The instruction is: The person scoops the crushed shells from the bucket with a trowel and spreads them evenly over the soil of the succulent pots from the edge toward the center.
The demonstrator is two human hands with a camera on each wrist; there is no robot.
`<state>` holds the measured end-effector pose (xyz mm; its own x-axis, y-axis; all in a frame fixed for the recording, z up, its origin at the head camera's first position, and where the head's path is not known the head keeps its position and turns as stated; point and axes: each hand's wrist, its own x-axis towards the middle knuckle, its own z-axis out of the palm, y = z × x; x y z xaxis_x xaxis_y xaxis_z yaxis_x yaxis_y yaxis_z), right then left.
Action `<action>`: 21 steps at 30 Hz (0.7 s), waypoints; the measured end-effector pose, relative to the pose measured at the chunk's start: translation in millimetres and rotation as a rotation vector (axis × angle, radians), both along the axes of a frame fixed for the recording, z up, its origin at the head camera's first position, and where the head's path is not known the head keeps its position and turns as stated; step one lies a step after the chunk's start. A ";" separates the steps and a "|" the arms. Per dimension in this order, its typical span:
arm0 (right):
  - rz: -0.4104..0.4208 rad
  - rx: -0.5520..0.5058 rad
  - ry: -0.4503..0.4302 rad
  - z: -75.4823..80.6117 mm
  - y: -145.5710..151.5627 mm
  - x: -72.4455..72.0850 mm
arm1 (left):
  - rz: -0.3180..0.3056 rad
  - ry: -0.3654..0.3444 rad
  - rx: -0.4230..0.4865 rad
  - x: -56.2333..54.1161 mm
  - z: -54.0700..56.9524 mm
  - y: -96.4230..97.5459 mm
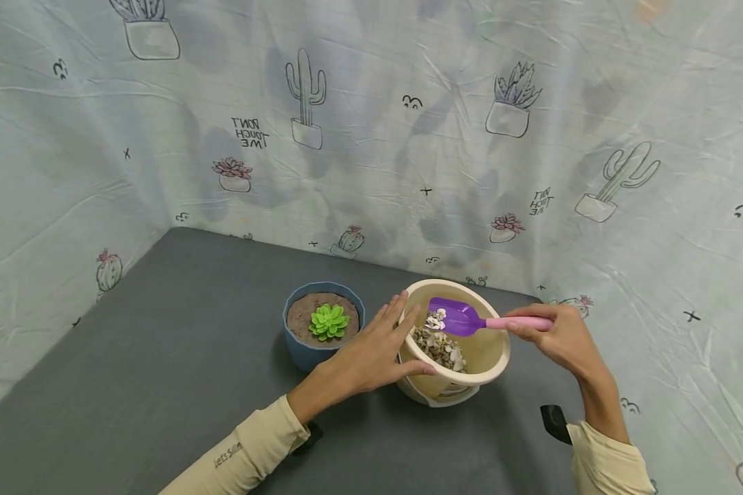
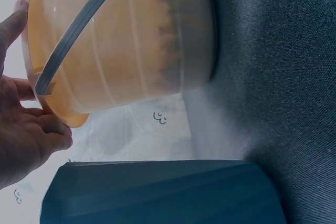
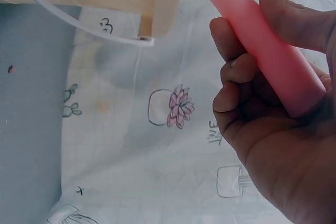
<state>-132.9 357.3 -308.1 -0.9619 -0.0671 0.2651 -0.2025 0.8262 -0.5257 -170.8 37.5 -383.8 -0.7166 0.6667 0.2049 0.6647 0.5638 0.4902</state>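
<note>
Beige sleeves point(image 1: 609, 462) are worn, the left bearing dark lettering point(image 1: 228, 455).

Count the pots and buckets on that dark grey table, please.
2: a blue faceted round pot, left of the left hand, and a cream plastic bucket, held by that hand at its rim. Something small could be hidden behind them.

Head view forward-down from above; wrist views close, turned sideways (bucket point(image 2: 123, 45) in all)

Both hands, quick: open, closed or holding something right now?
Left hand: closed, holding the bucket at its rim.
Right hand: closed, holding the pink-handled purple scoop.
</note>
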 end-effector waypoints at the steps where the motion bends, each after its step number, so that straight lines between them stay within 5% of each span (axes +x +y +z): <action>1: -0.003 -0.008 -0.001 0.9 0.7 1.3 | -0.001 -0.006 -0.002 -0.2 0.4 -0.5; 9: -0.020 -0.033 0.007 13.9 -5.2 6.8 | -0.013 -0.022 -0.015 -7.3 9.1 -24.3; 18: 0.054 -0.069 0.022 25.7 -42.4 -6.1 | 0.109 0.078 -0.056 -22.9 21.6 -102.9; 21: 0.095 -0.102 0.023 24.4 -61.3 -12.7 | 0.172 0.031 -0.054 -23.2 18.7 -126.6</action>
<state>-145.5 296.0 -283.7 -0.9460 -0.1294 0.2971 -0.2905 0.7451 -0.6004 -194.0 -89.1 -365.1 -0.8151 0.5453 0.1955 0.5702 0.6959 0.4366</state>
